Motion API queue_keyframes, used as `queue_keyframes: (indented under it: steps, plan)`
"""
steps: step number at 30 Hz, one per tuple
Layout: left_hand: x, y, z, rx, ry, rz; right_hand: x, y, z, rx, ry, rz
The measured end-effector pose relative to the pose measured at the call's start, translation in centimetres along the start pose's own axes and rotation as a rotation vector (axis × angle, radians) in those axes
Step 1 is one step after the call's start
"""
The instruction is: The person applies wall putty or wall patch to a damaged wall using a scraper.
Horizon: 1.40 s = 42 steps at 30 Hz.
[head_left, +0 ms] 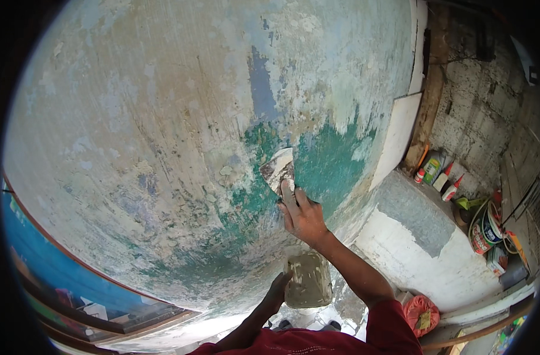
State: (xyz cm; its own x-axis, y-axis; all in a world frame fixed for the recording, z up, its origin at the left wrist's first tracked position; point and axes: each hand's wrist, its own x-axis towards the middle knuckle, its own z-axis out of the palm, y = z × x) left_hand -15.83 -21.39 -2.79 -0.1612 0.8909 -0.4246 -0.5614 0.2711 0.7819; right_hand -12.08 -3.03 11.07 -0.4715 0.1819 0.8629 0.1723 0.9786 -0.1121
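Putty knife (279, 170) in hand, its blade lay over the green patch (335, 157) of the flaking wall (163, 89), pointing upward and smeared with pale paste; the right hand (308, 222) had its fingers (290, 200) grasping the tool close to the blade, one stretched along it, which seemed a good hold for steering and pressing evenly; whether the edge touched the wall or hung just off it, I could not tell; lower down, the left hand (277, 291) had its fingers grasping the left side of a container (309, 305) with more greyish paste (309, 279) inside, near enough below the knife for short reloads.

Good work here probably called for a low, steady blade angle, with pressure shared across the whole edge so that neither corner gouged; a thin coat, feathered past the ragged borders of the green, would likely have sat flatter than a thick one; loose flakes deserved knocking off first, since paste over them might have lifted.
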Motion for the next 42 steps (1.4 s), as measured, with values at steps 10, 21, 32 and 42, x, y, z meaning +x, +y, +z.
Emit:
queue_keyframes:
  steps: [10,21,32,42]
  plan:
    - [-0.1,-1.5,0.8,-0.068,0.094,0.088,-4.0,-0.8,-3.7,0.077,-0.128,-0.03]
    - [-0.7,-2.6,4.1,-0.228,0.229,0.243,2.2,-2.4,-9.5,0.151,-0.263,0.114]
    - [-0.9,-1.9,3.2,-0.197,0.216,0.246,-1.7,-2.9,-9.5,0.172,-0.341,0.144]
    - [-0.4,-1.7,2.0,-0.222,0.192,0.223,0.6,-1.6,-3.1,0.124,-0.142,0.08]
